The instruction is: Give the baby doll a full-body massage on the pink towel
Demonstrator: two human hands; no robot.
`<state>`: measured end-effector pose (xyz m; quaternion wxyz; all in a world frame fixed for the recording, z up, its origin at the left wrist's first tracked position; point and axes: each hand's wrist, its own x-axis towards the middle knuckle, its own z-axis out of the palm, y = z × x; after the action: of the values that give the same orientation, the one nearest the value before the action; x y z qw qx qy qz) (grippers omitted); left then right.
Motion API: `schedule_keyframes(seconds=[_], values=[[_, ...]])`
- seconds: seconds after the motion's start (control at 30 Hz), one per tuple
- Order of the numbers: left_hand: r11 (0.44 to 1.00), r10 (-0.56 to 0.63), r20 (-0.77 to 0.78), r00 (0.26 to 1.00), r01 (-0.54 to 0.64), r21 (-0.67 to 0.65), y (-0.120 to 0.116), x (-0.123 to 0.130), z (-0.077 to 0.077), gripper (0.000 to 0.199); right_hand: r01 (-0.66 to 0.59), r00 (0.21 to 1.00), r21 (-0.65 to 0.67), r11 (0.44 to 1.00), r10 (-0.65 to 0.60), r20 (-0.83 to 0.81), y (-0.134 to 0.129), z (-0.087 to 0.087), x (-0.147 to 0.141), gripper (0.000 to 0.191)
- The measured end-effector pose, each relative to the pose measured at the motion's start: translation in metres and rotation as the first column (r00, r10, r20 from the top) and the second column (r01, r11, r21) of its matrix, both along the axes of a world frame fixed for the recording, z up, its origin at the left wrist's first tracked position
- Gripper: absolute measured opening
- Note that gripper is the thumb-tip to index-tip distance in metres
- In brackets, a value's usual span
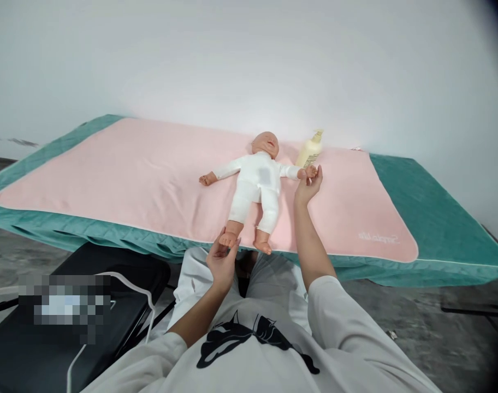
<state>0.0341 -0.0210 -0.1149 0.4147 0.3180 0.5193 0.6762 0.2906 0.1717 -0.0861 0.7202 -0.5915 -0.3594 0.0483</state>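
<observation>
A baby doll (259, 177) with a white cloth body lies on its back on a pink mat (162, 174), its head toward the wall. Its feet reach the mat's near edge. My left hand (223, 259) is closed around the doll's foot on the left side. The doll's hand on the right side is gripped by my right hand (308, 185), thumb and fingers on either side of it. Just behind my right hand stands a pale yellow pump bottle (309, 151), its lower part partly hidden by the doll's arm.
Under the mat is a bed with a green cover (441, 210), pushed against a white wall (232, 60). At the lower left, a black chair (122, 305) carries a blurred-out item and a white cable (128, 284).
</observation>
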Motion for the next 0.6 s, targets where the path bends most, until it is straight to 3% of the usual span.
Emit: schedule_keyframes(seconds=[0.1,0.17,0.33,0.6], values=[[0.999,0.004,-0.055,0.998,-0.002,0.036,0.006,0.0,0.012,0.055,-0.083,0.989,0.158,0.984,0.062,0.132,0.006,0.002,-0.013,0.06],[0.998,-0.004,-0.063,0.998,0.009,0.067,0.013,0.001,0.019,0.057,-0.137,0.965,0.196,0.971,0.086,0.248,0.007,0.002,-0.02,0.052],[0.989,0.002,-0.064,0.998,0.007,0.148,0.035,0.011,0.031,0.056,-0.237,0.857,0.102,0.966,0.158,0.491,0.002,-0.002,-0.03,0.041],[0.975,-0.024,-0.118,0.993,0.05,0.216,0.073,0.026,0.051,0.053,-0.355,0.652,-0.075,0.932,0.305,0.694,-0.003,-0.003,-0.033,0.036]])
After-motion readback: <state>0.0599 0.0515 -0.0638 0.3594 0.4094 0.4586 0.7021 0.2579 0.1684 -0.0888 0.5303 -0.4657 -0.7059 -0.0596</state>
